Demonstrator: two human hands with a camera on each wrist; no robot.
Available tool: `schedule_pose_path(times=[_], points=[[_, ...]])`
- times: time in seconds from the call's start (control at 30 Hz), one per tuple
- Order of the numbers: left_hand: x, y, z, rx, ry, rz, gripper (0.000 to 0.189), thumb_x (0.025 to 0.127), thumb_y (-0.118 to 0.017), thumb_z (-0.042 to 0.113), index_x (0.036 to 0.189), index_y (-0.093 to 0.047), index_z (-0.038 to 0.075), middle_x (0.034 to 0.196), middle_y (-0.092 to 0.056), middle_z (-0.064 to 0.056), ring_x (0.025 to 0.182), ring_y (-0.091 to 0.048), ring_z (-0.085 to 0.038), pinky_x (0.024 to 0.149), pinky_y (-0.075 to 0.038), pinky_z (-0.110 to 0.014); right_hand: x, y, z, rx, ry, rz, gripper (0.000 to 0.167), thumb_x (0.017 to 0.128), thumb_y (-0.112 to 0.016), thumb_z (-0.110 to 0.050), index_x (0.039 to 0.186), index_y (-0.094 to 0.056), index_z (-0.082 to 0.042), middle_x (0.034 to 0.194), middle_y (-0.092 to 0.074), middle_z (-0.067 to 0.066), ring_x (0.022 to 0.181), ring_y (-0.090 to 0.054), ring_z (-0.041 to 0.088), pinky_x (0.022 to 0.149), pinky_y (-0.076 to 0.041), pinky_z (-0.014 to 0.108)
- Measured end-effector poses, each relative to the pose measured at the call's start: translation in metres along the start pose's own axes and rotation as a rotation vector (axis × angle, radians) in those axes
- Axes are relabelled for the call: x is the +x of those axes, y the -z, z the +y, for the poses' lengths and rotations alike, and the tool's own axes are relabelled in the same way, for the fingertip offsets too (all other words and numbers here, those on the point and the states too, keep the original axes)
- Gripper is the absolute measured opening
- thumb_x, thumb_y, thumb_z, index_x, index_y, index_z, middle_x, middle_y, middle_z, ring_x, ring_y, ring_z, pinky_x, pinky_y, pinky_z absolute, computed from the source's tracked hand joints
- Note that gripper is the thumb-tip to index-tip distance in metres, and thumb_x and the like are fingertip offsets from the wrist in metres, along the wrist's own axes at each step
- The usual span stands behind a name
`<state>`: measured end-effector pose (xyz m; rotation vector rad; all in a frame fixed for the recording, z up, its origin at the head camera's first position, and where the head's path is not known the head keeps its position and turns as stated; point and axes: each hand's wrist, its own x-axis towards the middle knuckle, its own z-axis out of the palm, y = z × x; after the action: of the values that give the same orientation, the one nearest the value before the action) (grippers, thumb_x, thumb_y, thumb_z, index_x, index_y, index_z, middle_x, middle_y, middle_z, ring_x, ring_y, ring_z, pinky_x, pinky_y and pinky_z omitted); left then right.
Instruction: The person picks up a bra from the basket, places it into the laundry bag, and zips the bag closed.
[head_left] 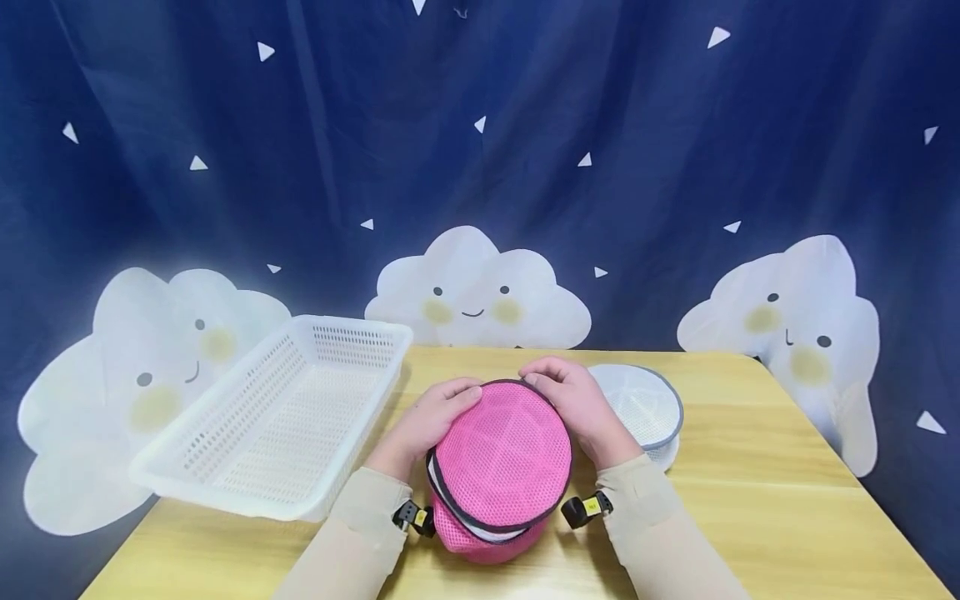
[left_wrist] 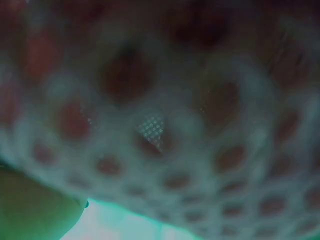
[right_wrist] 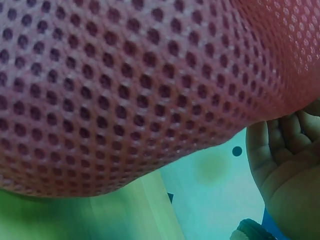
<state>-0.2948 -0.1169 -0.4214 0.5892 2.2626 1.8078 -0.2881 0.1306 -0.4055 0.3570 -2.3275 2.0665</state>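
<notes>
A round pink mesh laundry bag [head_left: 504,454] with black trim and a pale band under its lid stands at the front middle of the table, tilted toward me. On its upper left rim, my left hand [head_left: 435,417] grips the edge with thumb and fingers. My right hand [head_left: 581,404] pinches the black trim at the upper right. Pink mesh [right_wrist: 125,100] fills most of the right wrist view, where the right hand's fingers [right_wrist: 282,140] bend against its edge. Close, blurred mesh [left_wrist: 180,125] covers the left wrist view, so the left fingertips are hidden there.
To the left lies a white plastic basket [head_left: 311,500] with slotted walls. A white round mesh bag [head_left: 641,404] with grey trim sits behind my right wrist. Beyond the wooden table [head_left: 787,517] hangs a dark blue curtain [head_left: 480,175] with clouds.
</notes>
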Motion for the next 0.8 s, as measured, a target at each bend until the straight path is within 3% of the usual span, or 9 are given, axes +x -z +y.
schedule_pose_path(times=[0.17,0.4,0.63,0.8], points=[[-0.0006,-0.0016,0.0012,0.010,-0.011,0.031,0.029,0.104,-0.056,0.031,0.116,-0.070,0.007,0.106,-0.068,-0.005,0.098,-0.061,-0.019,0.088,-0.047,-0.036,-0.0012,-0.0003,-0.0028,-0.011,0.012,-0.030,0.019,0.098,-0.064,-0.015,0.111,-0.073,-0.004,0.104,-0.071,0.008,0.097,-0.063,0.025,0.084,-0.051,0.033],[-0.0019,-0.0035,0.0030,-0.048,0.007,0.015,0.026,0.107,-0.051,0.027,0.105,-0.067,0.006,0.093,-0.063,-0.005,0.086,-0.059,-0.020,0.081,-0.047,-0.034,-0.0019,-0.0004,0.0008,-0.030,0.015,-0.105,0.022,0.100,-0.061,-0.013,0.116,-0.071,-0.001,0.107,-0.071,0.005,0.104,-0.062,0.023,0.092,-0.048,0.036],[-0.0005,-0.0034,0.0028,-0.066,-0.004,0.060,0.027,0.106,-0.052,0.027,0.102,-0.066,0.004,0.090,-0.062,-0.004,0.086,-0.057,-0.020,0.082,-0.045,-0.035,0.0002,-0.0029,0.0031,-0.056,0.043,-0.078,0.017,0.101,-0.062,-0.019,0.106,-0.072,-0.006,0.099,-0.070,0.006,0.096,-0.062,0.025,0.088,-0.048,0.037],[-0.0010,-0.0037,0.0023,-0.108,0.029,0.079,0.026,0.106,-0.052,0.027,0.099,-0.066,0.006,0.085,-0.061,-0.004,0.078,-0.057,-0.019,0.076,-0.047,-0.033,0.0004,-0.0051,0.0038,-0.087,0.084,-0.062,0.015,0.100,-0.063,-0.019,0.101,-0.071,-0.006,0.095,-0.069,0.008,0.092,-0.063,0.026,0.086,-0.048,0.038]])
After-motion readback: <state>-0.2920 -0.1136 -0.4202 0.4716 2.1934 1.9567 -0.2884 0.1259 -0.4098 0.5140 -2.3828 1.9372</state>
